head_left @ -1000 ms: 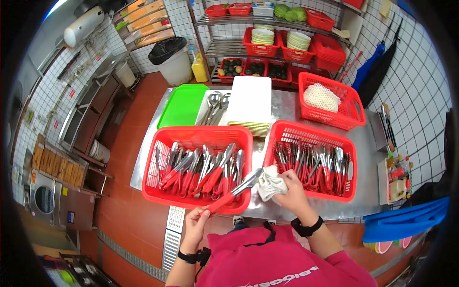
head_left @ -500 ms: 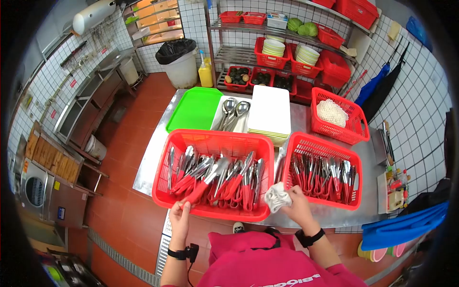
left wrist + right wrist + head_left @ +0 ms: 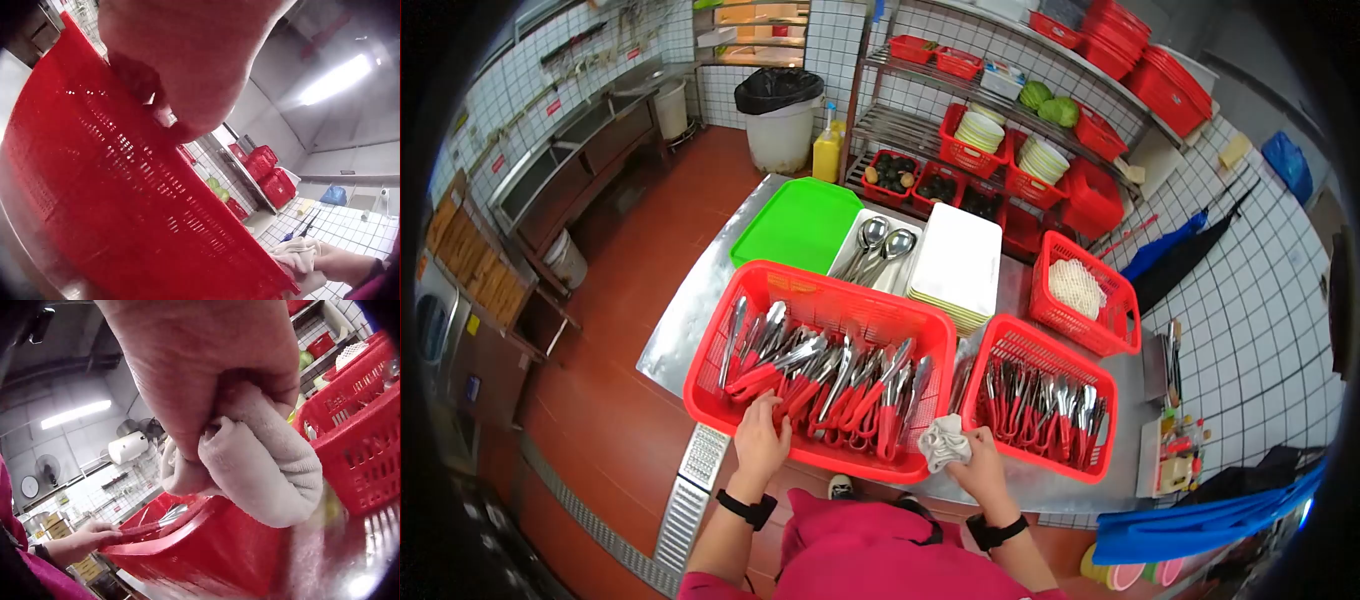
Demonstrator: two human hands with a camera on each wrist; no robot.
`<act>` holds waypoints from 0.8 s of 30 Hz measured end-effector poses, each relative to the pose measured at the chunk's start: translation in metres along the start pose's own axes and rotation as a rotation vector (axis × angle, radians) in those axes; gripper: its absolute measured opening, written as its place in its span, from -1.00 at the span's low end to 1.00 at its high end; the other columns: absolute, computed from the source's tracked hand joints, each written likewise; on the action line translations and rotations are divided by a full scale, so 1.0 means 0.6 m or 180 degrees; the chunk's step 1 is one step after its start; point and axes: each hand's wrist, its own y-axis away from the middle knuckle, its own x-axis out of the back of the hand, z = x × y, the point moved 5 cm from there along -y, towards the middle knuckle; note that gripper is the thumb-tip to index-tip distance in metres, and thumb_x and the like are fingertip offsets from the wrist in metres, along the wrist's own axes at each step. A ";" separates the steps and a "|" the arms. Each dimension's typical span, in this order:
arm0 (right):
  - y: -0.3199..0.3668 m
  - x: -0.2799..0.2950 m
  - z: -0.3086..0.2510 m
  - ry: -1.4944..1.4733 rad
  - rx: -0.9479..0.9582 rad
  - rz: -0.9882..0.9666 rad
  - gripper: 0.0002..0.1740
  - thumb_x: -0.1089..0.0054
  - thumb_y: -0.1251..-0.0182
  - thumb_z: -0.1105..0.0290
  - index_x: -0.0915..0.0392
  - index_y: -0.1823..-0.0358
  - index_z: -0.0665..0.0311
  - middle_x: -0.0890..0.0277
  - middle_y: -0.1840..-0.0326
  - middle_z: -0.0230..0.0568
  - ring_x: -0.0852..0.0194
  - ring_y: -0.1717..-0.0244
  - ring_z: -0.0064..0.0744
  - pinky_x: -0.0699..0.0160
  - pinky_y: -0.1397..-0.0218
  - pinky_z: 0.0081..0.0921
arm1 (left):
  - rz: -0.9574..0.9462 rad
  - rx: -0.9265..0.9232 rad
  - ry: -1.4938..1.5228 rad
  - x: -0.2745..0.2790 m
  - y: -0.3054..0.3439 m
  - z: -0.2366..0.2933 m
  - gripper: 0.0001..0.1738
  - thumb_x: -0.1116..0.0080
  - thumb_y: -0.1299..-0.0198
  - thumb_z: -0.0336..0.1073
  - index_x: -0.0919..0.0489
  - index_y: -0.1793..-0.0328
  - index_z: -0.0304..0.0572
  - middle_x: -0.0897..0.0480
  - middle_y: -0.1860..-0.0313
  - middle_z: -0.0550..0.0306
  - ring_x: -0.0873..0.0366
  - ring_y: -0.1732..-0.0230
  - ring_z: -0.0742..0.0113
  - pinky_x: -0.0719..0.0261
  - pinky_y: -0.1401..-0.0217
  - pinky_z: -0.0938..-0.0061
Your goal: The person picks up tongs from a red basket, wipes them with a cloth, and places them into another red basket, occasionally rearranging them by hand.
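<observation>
My right hand [image 3: 980,468] grips a crumpled whitish cloth [image 3: 945,443] in front of the gap between two red baskets. My left hand [image 3: 760,440] reaches over the front rim of the larger left basket [image 3: 820,462], thumb and fingers apart beside the red tong handles; the left wrist view hides its fingertips behind the rim. Many metal tongs [image 3: 840,385] with red handles lie in a jumble there. In the smaller right basket [image 3: 1040,470], more red-handled tongs [image 3: 1055,400] stand in a row. Loops of the cloth bulge below my right fingers in the right wrist view.
Behind the baskets on the steel table [image 3: 670,345] lie a green tray [image 3: 795,228], ladles [image 3: 885,245] in a white tray and a stack of white trays [image 3: 958,255]. Another red basket [image 3: 1100,335] holds a white netted item [image 3: 1077,288]. Shelves [image 3: 900,125] stand beyond.
The tongs that my left hand held beside the cloth went over the left basket and are now among the others. My right hand with the cloth moved away from them. The head view has shifted.
</observation>
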 end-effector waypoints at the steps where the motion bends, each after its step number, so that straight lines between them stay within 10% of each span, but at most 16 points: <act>1: -0.003 0.001 -0.005 -0.0008 -0.0060 0.0016 -0.34 -0.48 0.03 0.33 -0.62 -0.19 0.37 -0.47 -0.06 -0.07 -0.61 -0.05 0.06 -0.62 -0.09 -0.15 | 0.0040 -0.0062 -0.0050 -0.001 0.000 0.003 -0.66 -0.29 -0.19 -0.42 -0.54 -0.10 -0.17 -0.65 -0.22 -0.08 -0.63 -0.13 -0.11 -0.62 -0.14 0.14; 11: -0.003 0.007 -0.019 -0.0134 -0.0007 0.0090 -0.52 -0.43 0.07 0.40 -0.67 0.02 0.38 -0.46 0.06 -0.04 -0.57 0.02 0.02 -0.58 -0.10 -0.22 | -0.0285 -0.0296 -0.0435 -0.024 0.015 -0.012 -0.87 -0.19 -0.32 -0.28 -0.67 0.13 -0.13 -0.71 0.40 0.07 -0.69 0.33 0.05 -0.54 0.22 0.14; 24: 0.019 0.034 0.013 -0.0166 0.0228 -0.0161 -0.43 -0.41 0.02 0.36 -0.64 -0.12 0.34 -0.50 0.01 -0.05 -0.57 -0.04 0.05 -0.58 -0.16 -0.20 | -0.0845 -0.0418 -0.0900 -0.038 0.014 -0.016 -0.68 -0.13 -0.39 -0.18 -0.72 0.41 -0.09 -0.72 0.41 0.08 -0.70 0.35 0.08 -0.50 0.15 0.10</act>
